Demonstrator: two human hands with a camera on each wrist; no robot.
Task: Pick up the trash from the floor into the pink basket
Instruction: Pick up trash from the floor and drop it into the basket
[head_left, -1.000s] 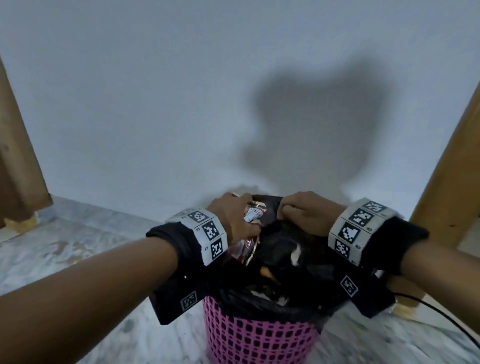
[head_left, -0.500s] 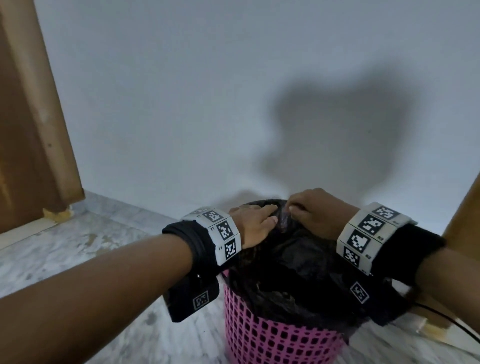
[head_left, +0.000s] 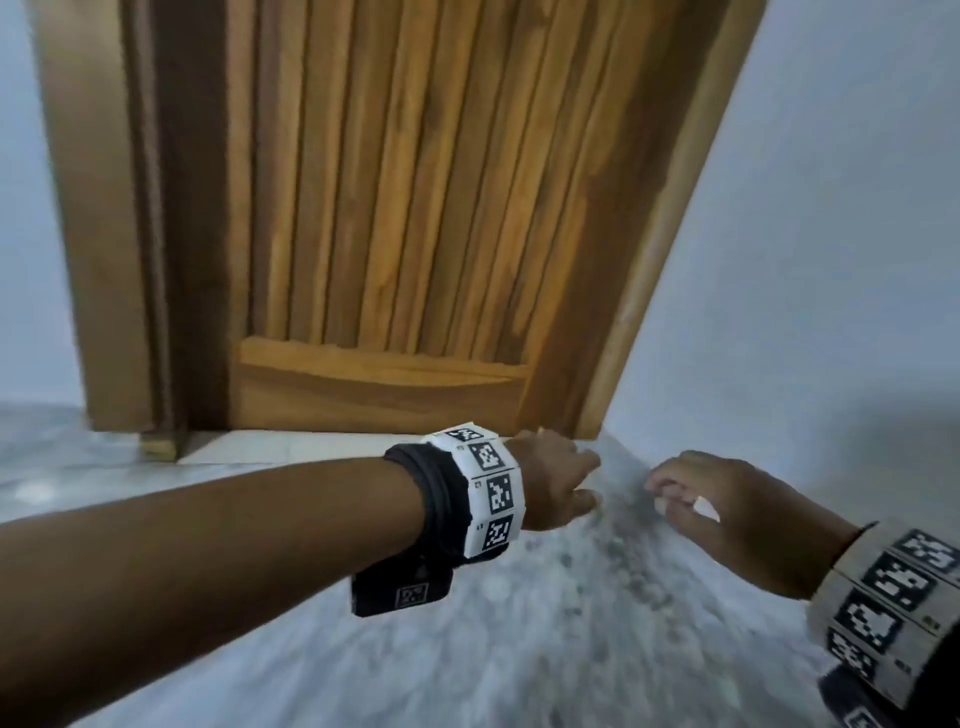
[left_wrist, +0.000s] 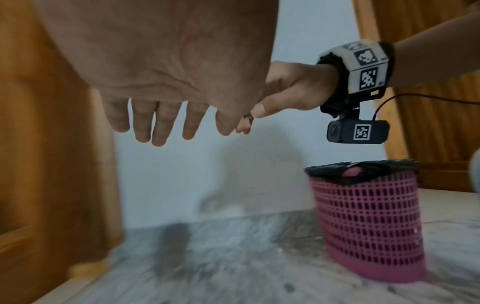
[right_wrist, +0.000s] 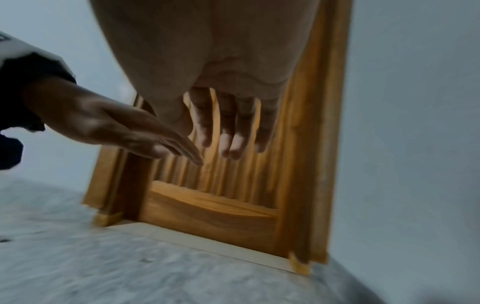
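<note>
Left hand: the left hand (head_left: 558, 480) hangs over grey marbled floor (head_left: 519, 649) at centre frame in the head view; the left wrist view shows its fingers (left_wrist: 161, 123) straight, slightly spread, holding nothing.
Right hand: the right hand (head_left: 727, 509) sits at right of centre in the head view, fingers (right_wrist: 228, 142) loosely extended, close together, empty.
Basket: the pink basket (left_wrist: 369, 226) stands on the floor at lower right of the left wrist view, a black bin liner (left_wrist: 361, 170) folded over its rim; it is out of the head view.
Backdrop: a wooden slatted door (head_left: 389, 208) fills the upper centre, beside a pale wall (head_left: 831, 260).
Trash: no loose piece shows on the visible floor; blur hides small scraps.
Risk: with the gaze turned from the basket, small bits could be overlooked in the mottled stone, and a swinging arm could likely tip the light basket over.
</note>
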